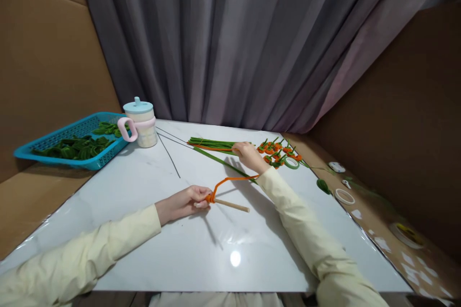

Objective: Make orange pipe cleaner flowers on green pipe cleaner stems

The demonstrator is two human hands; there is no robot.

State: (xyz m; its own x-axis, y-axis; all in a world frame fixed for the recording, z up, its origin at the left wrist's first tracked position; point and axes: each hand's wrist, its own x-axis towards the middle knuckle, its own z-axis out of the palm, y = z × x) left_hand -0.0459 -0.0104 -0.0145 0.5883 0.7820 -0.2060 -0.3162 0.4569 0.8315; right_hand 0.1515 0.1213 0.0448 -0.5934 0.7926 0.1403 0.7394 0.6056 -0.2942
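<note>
The head view shows the left hand (182, 203) pinching a fuzzy orange wire (230, 181) wrapped on a thin wooden stick (232, 206) near the middle, while the right hand (248, 155) grabs far long green stems (211, 144), so the coil might slip loose.

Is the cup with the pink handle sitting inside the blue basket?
No, the cup stands on the white table, right beside the blue basket of green pieces.

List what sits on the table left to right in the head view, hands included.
Blue basket → lidded cup → left hand pinching an orange pipe cleaner wound on a wooden stick → right hand on the green stems → orange flower pieces → white tape ring.
</note>
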